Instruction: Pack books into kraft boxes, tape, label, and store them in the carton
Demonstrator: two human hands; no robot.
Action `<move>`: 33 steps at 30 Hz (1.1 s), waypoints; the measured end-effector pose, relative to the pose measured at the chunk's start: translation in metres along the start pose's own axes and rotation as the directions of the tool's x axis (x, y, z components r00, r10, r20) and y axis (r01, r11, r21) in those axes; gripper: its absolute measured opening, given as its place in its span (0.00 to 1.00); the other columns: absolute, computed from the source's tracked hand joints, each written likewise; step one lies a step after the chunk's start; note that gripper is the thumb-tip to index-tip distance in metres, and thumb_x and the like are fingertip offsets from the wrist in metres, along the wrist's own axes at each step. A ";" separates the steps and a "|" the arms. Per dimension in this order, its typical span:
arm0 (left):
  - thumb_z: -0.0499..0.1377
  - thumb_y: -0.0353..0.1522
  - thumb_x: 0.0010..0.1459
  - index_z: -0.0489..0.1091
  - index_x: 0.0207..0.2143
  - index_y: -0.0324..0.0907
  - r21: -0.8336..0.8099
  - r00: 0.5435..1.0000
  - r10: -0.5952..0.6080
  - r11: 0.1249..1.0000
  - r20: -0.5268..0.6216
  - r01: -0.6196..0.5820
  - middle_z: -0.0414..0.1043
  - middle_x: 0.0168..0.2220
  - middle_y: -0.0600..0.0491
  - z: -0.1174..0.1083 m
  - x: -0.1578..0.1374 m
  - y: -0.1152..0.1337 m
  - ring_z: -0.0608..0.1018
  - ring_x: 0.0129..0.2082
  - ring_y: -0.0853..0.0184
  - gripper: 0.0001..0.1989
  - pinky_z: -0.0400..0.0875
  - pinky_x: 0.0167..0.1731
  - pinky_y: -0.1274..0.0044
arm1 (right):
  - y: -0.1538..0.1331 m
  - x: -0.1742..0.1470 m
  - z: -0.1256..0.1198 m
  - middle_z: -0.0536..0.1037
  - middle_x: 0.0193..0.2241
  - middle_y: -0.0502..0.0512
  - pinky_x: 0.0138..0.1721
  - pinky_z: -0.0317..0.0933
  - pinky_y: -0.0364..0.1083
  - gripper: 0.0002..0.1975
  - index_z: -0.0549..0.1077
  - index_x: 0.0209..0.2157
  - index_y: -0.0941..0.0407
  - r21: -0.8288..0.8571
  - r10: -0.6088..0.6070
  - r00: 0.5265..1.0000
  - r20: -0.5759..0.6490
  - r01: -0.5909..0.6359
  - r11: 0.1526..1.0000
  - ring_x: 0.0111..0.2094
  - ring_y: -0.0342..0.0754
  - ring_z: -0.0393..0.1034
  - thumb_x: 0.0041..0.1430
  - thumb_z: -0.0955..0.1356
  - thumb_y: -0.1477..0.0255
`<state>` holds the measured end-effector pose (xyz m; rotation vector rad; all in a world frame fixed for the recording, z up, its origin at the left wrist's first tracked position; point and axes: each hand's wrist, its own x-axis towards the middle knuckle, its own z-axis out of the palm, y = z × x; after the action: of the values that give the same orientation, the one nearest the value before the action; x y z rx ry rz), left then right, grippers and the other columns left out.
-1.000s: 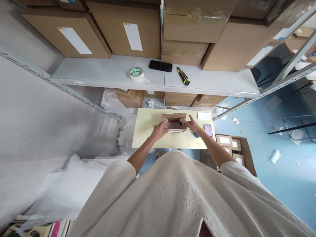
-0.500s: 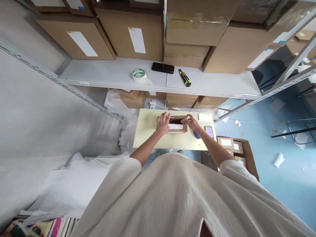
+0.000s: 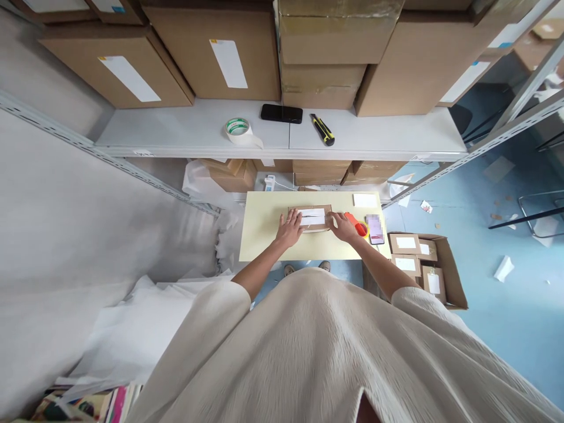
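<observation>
A small cardboard box (image 3: 314, 227) lies on the pale yellow table (image 3: 264, 226), its top flaps folded down. White label paper on top is split by a dark line along the seam. My left hand (image 3: 289, 228) rests on the box's left side with fingers spread. At the right end, my right hand (image 3: 341, 227) has its fingers bent onto the edge, gripping it. Just right of that hand lies a red tape dispenser (image 3: 356, 224) with a yellow ring, beside a phone (image 3: 375, 229) with a lit screen.
A white card (image 3: 365, 200) lies at the table's back right. The shelf (image 3: 176, 129) above holds a tape roll (image 3: 238, 129), a black phone (image 3: 282, 113), a utility knife (image 3: 323, 130) and large boxes (image 3: 238, 53). A carton (image 3: 453, 276) of small boxes stands at right.
The box's raised flaps have been pushed down, and its dark opening no longer shows. My left hand has flattened over the left side. The view has shifted slightly, revealing more of the dispenser.
</observation>
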<state>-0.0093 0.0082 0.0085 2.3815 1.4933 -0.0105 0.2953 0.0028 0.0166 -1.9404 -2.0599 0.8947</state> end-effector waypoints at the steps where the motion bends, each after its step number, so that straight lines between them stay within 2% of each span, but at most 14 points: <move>1: 0.49 0.41 0.80 0.51 0.85 0.37 0.000 1.000 0.000 1.000 0.014 0.000 0.42 0.86 0.37 0.001 0.000 0.000 0.49 0.86 0.47 0.38 0.38 0.82 0.46 | 0.001 -0.002 0.002 0.74 0.70 0.68 0.66 0.68 0.65 0.34 0.65 0.78 0.48 -0.027 -0.006 1.000 0.010 0.006 1.000 0.69 0.70 0.68 0.75 0.67 0.58; 6: 0.48 0.42 0.80 0.51 0.85 0.34 -0.004 1.000 -0.008 1.000 0.031 0.008 0.42 0.85 0.35 0.006 0.007 -0.001 0.47 0.86 0.46 0.38 0.33 0.82 0.45 | 0.005 -0.005 0.011 0.71 0.72 0.70 0.69 0.65 0.66 0.38 0.56 0.83 0.51 -0.030 -0.018 0.999 0.031 0.019 0.999 0.72 0.69 0.65 0.78 0.63 0.57; 9: 0.47 0.41 0.80 0.51 0.85 0.34 0.004 1.000 -0.008 1.000 0.021 0.008 0.42 0.85 0.35 0.006 0.006 -0.004 0.48 0.86 0.46 0.37 0.33 0.82 0.44 | 0.018 -0.013 0.017 0.68 0.75 0.68 0.71 0.64 0.66 0.38 0.57 0.82 0.51 0.061 -0.020 0.998 -0.058 0.024 0.998 0.74 0.67 0.63 0.77 0.62 0.57; 11: 0.47 0.41 0.80 0.50 0.85 0.35 0.011 1.000 -0.012 1.000 0.018 0.012 0.42 0.85 0.36 0.004 0.003 -0.009 0.48 0.86 0.45 0.37 0.33 0.81 0.43 | 0.033 -0.021 0.019 0.68 0.75 0.69 0.70 0.64 0.67 0.37 0.59 0.81 0.52 0.100 0.046 0.990 -0.136 -0.033 0.994 0.73 0.69 0.64 0.76 0.63 0.58; 13: 0.47 0.41 0.80 0.49 0.85 0.36 0.022 1.000 -0.019 1.000 0.022 0.019 0.42 0.85 0.36 0.001 -0.001 -0.014 0.48 0.86 0.46 0.38 0.33 0.81 0.43 | 0.053 -0.031 0.021 0.71 0.72 0.71 0.69 0.64 0.68 0.36 0.64 0.79 0.54 0.111 0.163 0.970 -0.182 -0.145 0.983 0.71 0.71 0.66 0.73 0.64 0.60; 16: 0.46 0.40 0.80 0.48 0.86 0.36 0.040 0.999 -0.027 0.999 0.045 0.025 0.42 0.85 0.36 -0.006 -0.006 -0.021 0.48 0.86 0.46 0.38 0.33 0.81 0.42 | 0.082 -0.043 0.022 0.75 0.68 0.71 0.68 0.64 0.67 0.32 0.72 0.72 0.53 0.097 0.318 0.929 -0.193 -0.304 0.948 0.71 0.71 0.66 0.69 0.67 0.61; 19: 0.47 0.39 0.79 0.47 0.86 0.37 0.054 0.997 -0.045 0.998 0.070 0.041 0.42 0.85 0.36 -0.012 -0.008 -0.022 0.48 0.86 0.45 0.38 0.34 0.81 0.41 | 0.098 -0.048 0.022 0.77 0.67 0.68 0.66 0.65 0.67 0.28 0.77 0.67 0.50 0.088 0.368 0.915 -0.167 -0.358 0.930 0.68 0.70 0.69 0.68 0.68 0.61; 25: 0.48 0.39 0.79 0.48 0.86 0.39 0.080 0.991 -0.092 0.993 0.097 0.084 0.43 0.86 0.36 -0.018 -0.007 -0.014 0.49 0.86 0.46 0.38 0.38 0.81 0.41 | 0.091 -0.041 0.018 0.82 0.57 0.69 0.66 0.59 0.73 0.20 0.82 0.58 0.51 0.023 0.384 0.918 -0.096 -0.384 0.923 0.63 0.72 0.72 0.70 0.67 0.61; 33: 0.49 0.39 0.79 0.47 0.86 0.41 0.086 0.985 -0.121 0.990 0.122 0.111 0.42 0.86 0.37 -0.019 -0.006 -0.012 0.49 0.86 0.44 0.38 0.40 0.80 0.41 | 0.087 -0.031 0.015 0.82 0.58 0.75 0.67 0.56 0.71 0.21 0.81 0.59 0.57 -0.079 0.396 0.917 -0.050 -0.399 0.914 0.63 0.72 0.72 0.73 0.68 0.61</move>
<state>-0.0254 0.0126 0.0247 2.3024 1.5956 -0.2485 0.3654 -0.0335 -0.0336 -2.4594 -1.7382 0.8451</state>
